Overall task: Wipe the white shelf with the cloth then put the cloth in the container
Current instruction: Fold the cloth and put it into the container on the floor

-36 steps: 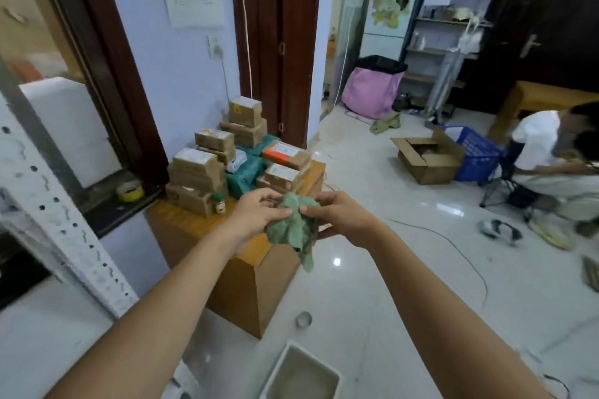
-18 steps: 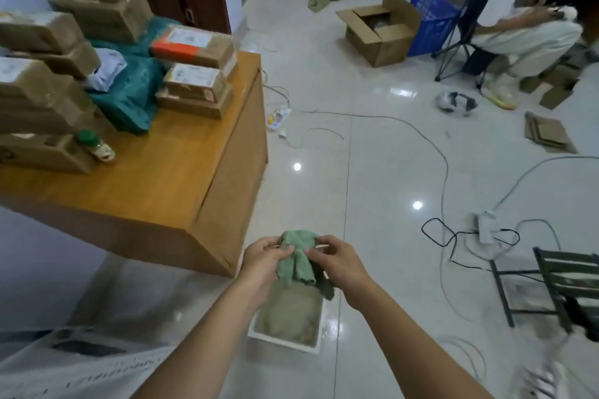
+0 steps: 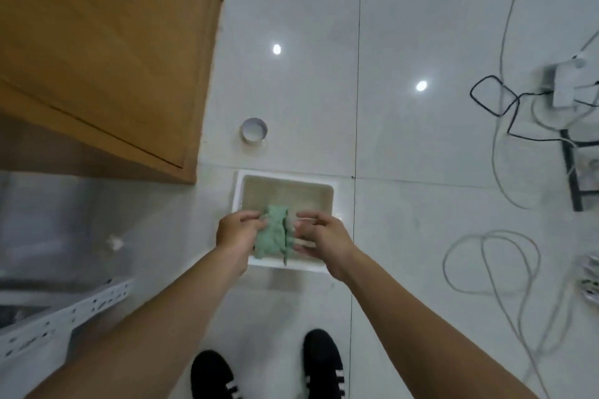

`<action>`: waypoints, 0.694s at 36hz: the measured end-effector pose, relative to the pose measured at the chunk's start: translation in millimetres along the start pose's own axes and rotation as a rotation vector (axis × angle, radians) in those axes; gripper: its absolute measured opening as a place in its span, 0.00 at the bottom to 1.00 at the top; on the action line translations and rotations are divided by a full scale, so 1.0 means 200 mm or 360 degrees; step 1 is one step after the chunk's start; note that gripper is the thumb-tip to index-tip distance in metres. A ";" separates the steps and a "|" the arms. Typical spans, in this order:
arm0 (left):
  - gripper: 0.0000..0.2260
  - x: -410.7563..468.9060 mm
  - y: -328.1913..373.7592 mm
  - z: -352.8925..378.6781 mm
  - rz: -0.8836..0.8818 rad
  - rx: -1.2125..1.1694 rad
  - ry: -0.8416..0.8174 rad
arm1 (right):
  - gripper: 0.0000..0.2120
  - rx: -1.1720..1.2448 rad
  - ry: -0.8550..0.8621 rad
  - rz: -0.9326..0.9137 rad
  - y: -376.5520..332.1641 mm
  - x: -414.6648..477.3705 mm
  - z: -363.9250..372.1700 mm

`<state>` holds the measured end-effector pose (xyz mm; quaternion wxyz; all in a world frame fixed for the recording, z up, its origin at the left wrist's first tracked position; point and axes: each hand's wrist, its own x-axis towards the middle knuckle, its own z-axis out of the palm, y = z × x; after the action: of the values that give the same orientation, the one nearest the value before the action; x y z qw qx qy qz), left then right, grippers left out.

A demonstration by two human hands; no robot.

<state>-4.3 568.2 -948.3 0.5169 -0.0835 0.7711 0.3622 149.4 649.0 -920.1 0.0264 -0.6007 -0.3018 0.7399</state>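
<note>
A crumpled green cloth [image 3: 274, 233] hangs between my two hands, directly above a white rectangular container [image 3: 327, 186] standing on the floor. My left hand [image 3: 238, 230] pinches the cloth's left side and my right hand [image 3: 319, 235] pinches its right side. The container's beige inside shows behind the cloth; its near half is hidden by cloth and hands. A perforated white shelf rail [image 3: 64, 311] sticks into view at the lower left.
A wooden cabinet [image 3: 107, 52] stands at the upper left, close to the container. A small white ring [image 3: 253, 129] lies on the tiles beyond it. Cables and a power strip [image 3: 565, 87] sprawl at the right. My black shoes [image 3: 324, 363] are at the bottom.
My view has tilted from the room down to the floor. Both hands have carried the cloth down and over the container.
</note>
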 end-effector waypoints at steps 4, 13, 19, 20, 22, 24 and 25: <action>0.10 0.24 -0.23 0.10 0.0014 0.0081 0.0061 | 0.12 0.0000 -0.0062 0.0054 0.24 0.26 0.01; 0.09 0.54 -0.32 0.31 0.0040 -0.0129 -0.0100 | 0.06 -0.0320 0.0343 -0.0341 0.45 0.57 -0.03; 0.12 0.70 -0.41 0.30 -0.0090 -0.0248 -0.0086 | 0.12 -0.0875 0.0408 -0.0766 0.55 0.69 0.00; 0.12 0.72 -0.43 0.28 -0.0043 -0.0065 -0.0003 | 0.14 -0.1036 0.0362 -0.0816 0.58 0.70 0.01; 0.14 0.72 -0.47 0.25 0.0141 0.0346 0.0113 | 0.19 -0.1317 0.0259 -0.0848 0.64 0.72 0.05; 0.18 0.69 -0.49 0.21 0.0399 0.0733 0.0111 | 0.22 -0.1486 0.0168 -0.0856 0.69 0.73 0.09; 0.20 0.69 -0.50 0.20 0.0536 0.0919 0.0072 | 0.24 -0.1588 0.0140 -0.0871 0.71 0.73 0.11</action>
<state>13.7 555.0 -1122.0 0.4350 0.1870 0.8561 0.2071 135.5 581.7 -1113.4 -0.0573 -0.4706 -0.7578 0.4483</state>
